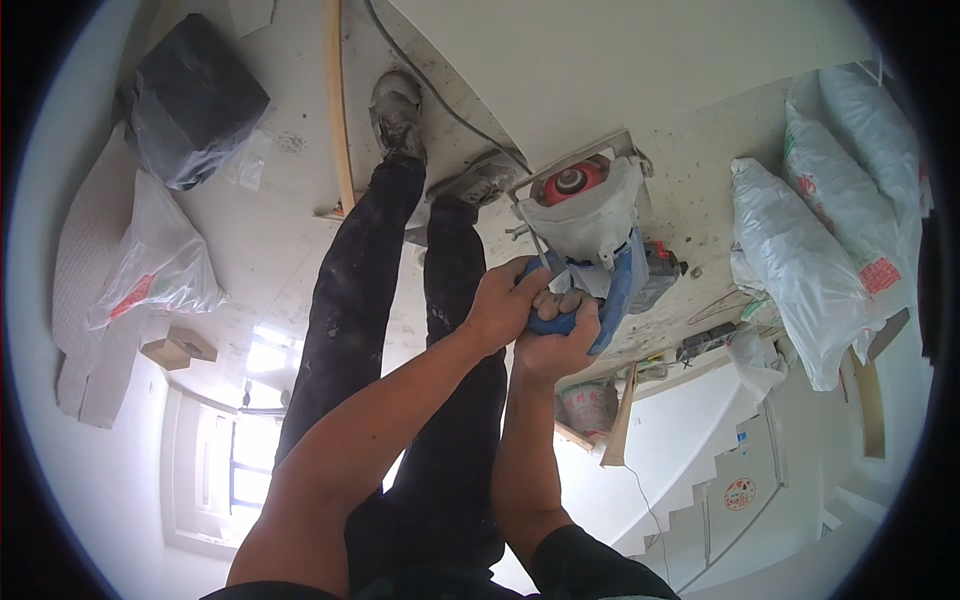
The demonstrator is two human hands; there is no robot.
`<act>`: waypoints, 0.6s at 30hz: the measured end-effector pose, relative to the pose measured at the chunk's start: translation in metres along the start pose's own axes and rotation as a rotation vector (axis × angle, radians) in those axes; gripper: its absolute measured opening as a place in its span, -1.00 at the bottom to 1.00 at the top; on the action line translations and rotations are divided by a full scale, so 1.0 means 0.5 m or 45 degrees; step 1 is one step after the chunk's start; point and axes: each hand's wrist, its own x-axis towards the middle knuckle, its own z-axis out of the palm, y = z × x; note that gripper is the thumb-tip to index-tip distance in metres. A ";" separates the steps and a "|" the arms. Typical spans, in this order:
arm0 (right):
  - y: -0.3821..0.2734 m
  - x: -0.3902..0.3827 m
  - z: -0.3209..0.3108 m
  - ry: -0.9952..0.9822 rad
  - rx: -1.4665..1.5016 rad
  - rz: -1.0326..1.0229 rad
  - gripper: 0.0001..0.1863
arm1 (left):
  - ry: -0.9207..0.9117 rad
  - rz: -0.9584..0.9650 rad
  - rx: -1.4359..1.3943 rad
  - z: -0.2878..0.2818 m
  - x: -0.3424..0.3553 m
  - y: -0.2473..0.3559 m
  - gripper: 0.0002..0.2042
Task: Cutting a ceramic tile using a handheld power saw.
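Note:
Both my hands are wrapped round the blue handle of a circular saw (598,222), close together. My left hand (502,303) grips from the left side. My right hand (560,348) holds the handle's rear, its fingers curled over the top. The saw has a pale, dusty guard and a red disc (572,181) showing inside its base frame. The base frame sits at the near edge of a large white panel (640,60); whether the blade touches the panel is hidden. A dark grey block (658,278) shows just right of the handle.
A dark cable (430,85) runs past my shoes, beside a long wooden strip (338,110). Full white sacks (800,270) stand at right. A black plastic-covered bundle (195,100) and a white bag (165,255) lie at left. Behind the saw is a bucket (588,408).

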 end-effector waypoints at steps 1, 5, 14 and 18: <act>-0.003 -0.002 -0.006 0.006 0.054 0.028 -0.54 | 0.019 0.016 0.062 0.002 -0.006 0.000 -0.75; -0.024 -0.013 -0.029 0.021 0.120 0.037 -0.68 | 0.077 0.071 0.213 0.021 -0.029 -0.007 -0.70; -0.071 0.160 -0.134 0.232 0.431 0.422 -0.80 | 0.263 0.115 0.833 0.173 0.011 -0.031 -0.51; -0.012 0.300 -0.188 0.162 0.748 0.713 -0.79 | 0.264 0.085 0.841 0.209 0.081 -0.042 -0.45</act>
